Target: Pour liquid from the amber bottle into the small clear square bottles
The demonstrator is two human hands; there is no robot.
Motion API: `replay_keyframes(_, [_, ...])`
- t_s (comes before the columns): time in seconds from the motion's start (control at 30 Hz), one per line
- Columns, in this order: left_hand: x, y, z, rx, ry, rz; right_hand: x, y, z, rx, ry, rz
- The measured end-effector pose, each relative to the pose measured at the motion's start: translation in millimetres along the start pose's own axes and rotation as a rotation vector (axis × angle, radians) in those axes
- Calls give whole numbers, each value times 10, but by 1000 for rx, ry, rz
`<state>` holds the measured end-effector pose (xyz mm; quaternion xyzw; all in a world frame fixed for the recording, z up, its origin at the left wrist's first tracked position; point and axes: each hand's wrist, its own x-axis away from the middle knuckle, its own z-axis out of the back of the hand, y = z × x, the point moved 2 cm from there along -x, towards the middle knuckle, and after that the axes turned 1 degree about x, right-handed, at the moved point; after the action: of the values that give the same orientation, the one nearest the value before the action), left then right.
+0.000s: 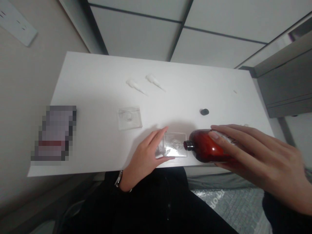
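Tipped onto its side in the air, an amber bottle (207, 148) is held by my right hand (258, 152), its black-threaded neck uncapped. The bottle's mouth is over the right edge of a clear square container (175, 152). Whether liquid is flowing cannot be made out. My left hand (148, 151) steadies that container between thumb and fingers from its left side. A small dark cap (204, 112) lies on the table beyond the bottle. To the left of the container sits a clear square lid (129, 118) with a round mark in its middle.
Two whitish pointed nozzles (136, 86) lie toward the back of the white table (97, 78). A blurred-out rectangular object (55, 133) is at the left edge. Pale cabinet panels (136, 29) stand behind, and a wall socket (18, 22) is at upper left.
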<state>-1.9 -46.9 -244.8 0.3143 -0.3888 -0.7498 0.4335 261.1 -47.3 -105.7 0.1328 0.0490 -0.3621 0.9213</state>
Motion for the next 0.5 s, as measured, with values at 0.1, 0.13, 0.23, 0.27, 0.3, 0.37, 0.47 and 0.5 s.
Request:
replay_keyframes(0.1, [-4,6,5,-1,-1,8,-9,-5,19,14,-1,-10])
replay_keyframes(0.13, [-6,8,8,-1,-1,9,-9,-4,23,20,-2,-13])
replay_keyframes(0.23, [-11,12,15,2,3,5,-4,4,35,41,-1,-16])
replay_keyframes(0.27, [-12,13,15,3,5,1,0,7,40,47,-2,-10])
replay_keyframes(0.3, [-12,12,15,3,6,-2,4,12,46,52,-2,-5])
replay_keyframes(0.37, [-11,10,13,4,10,0,14,21,58,52,-12,1])
replay_keyframes(0.47, [-9,9,12,5,16,5,23,35,72,46,-39,-10])
replay_keyframes(0.5, [-9,10,12,6,17,5,23,36,76,50,-41,-5])
